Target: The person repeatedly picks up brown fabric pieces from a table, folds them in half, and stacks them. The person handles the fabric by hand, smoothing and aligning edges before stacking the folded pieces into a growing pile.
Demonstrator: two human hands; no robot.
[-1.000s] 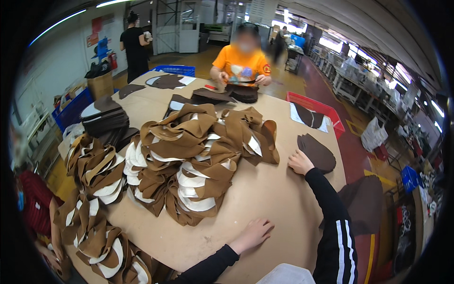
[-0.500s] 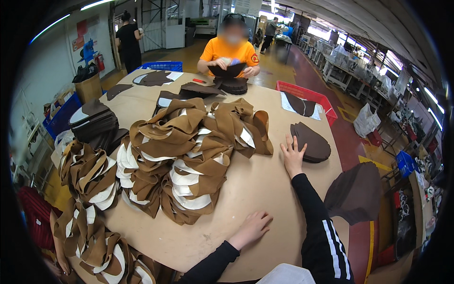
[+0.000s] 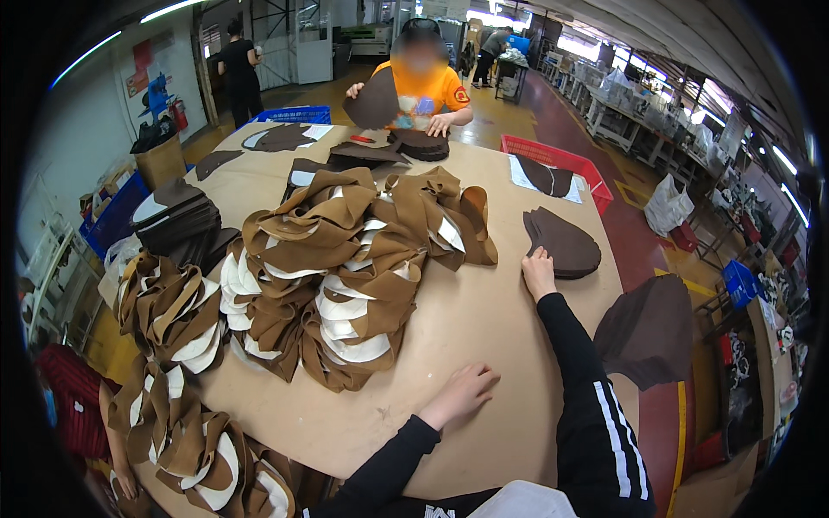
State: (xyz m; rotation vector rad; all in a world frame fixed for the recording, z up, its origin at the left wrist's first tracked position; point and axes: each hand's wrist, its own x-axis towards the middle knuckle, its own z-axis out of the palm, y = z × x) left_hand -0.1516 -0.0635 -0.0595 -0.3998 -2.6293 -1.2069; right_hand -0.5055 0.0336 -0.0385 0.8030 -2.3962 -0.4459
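Observation:
On the right of the table lies a stack of dark brown cut pieces [image 3: 566, 242], leather-like or fabric, rounded at one end. My right hand [image 3: 540, 269] is at its near left corner, fingers drawn together on the edge of a dark brown piece. How many layers they grip is hidden. My left hand [image 3: 462, 395] rests on the tan tabletop [image 3: 345, 440], loosely bent and holding nothing. Left of it, large bundles of light brown pieces with white patches [image 3: 345, 285] are heaped up. Another dark brown stack [image 3: 648, 332] hangs near the table's right edge.
Across the table a person in an orange shirt [image 3: 440, 91] holds a dark piece over a small stack [image 3: 419, 145]. A red crate [image 3: 596, 186] stands at the far right edge, a blue crate [image 3: 298, 115] behind the table. Another person's arm [image 3: 117, 440] shows at lower left.
My right hand has moved from lying spread on the stack's left side to its near corner, fingers closing together. The person opposite has lifted a dark piece up to the left.

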